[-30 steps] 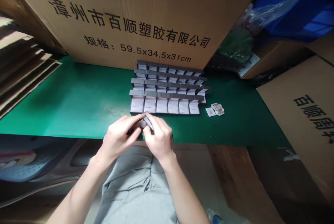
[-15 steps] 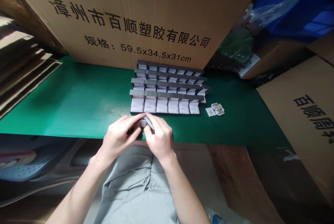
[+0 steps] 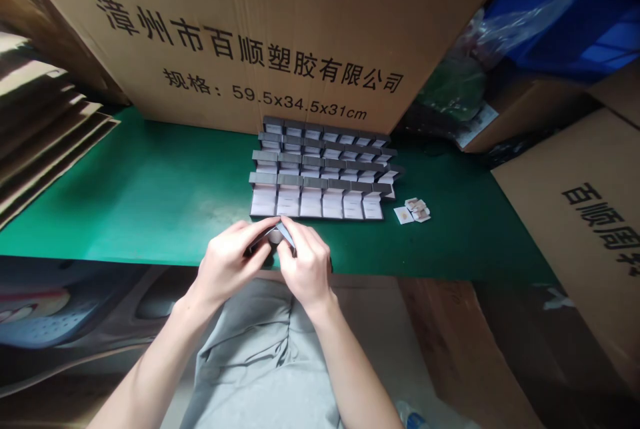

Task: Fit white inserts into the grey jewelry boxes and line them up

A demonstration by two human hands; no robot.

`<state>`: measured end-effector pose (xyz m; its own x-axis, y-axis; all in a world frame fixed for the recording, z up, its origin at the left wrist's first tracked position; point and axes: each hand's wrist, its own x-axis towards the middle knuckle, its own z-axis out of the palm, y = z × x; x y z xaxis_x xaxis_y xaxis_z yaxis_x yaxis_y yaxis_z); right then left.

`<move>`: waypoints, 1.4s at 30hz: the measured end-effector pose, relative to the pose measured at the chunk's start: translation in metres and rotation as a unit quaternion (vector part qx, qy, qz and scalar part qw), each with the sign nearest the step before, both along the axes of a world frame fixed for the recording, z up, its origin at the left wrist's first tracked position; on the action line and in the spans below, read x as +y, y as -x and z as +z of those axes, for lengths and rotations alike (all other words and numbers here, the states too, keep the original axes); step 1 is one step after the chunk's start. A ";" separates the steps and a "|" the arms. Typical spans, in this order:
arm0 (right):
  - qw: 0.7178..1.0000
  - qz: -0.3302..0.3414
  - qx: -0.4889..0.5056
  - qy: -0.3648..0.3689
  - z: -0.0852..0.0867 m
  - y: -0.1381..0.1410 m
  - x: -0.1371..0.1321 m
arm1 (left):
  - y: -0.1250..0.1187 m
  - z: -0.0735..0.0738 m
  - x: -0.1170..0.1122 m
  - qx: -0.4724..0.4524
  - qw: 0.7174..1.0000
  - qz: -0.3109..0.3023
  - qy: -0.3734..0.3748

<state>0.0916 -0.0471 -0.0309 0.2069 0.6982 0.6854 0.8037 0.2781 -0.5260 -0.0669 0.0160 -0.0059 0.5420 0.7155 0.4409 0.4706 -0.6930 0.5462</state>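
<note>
Both of my hands meet at the front edge of the green table, pinching a small dark box [image 3: 286,234]. My left hand [image 3: 231,257] grips its left side with thumb and forefinger. On the other side, my right hand [image 3: 309,268] has fingers closed around the right part. Most of the box is covered by my fingers; a grey-blue panel and a pale inside show between them. Just beyond my fingertips stand several rows of small open boxes [image 3: 311,201], with dark raised lids and white inserts.
A large printed carton [image 3: 270,29] stands behind the rows on the green table [image 3: 165,196]. Small white packets [image 3: 413,211] lie right of the rows. Flattened cardboard [image 3: 45,129] is stacked at left. Another carton [image 3: 575,216] and a blue bin [image 3: 565,22] are at right.
</note>
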 end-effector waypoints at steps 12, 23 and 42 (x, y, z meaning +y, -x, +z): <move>0.994 -0.074 0.051 -0.065 0.002 -0.001 -0.004 | 0.004 0.006 0.002 -0.010 0.995 -0.050 0.083; 0.982 0.073 0.162 0.060 0.013 -0.016 -0.004 | 0.000 0.015 0.000 -0.024 0.988 0.020 0.153; 0.953 0.157 0.200 0.165 0.025 -0.029 -0.003 | 0.001 0.009 0.004 -0.059 0.984 -0.031 0.164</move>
<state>0.1205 -0.0501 -0.0059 0.1517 0.9326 0.3274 0.4246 0.2377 -0.8736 -0.0676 0.0200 0.0028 0.5487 0.7966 0.2536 0.3529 -0.4957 0.7936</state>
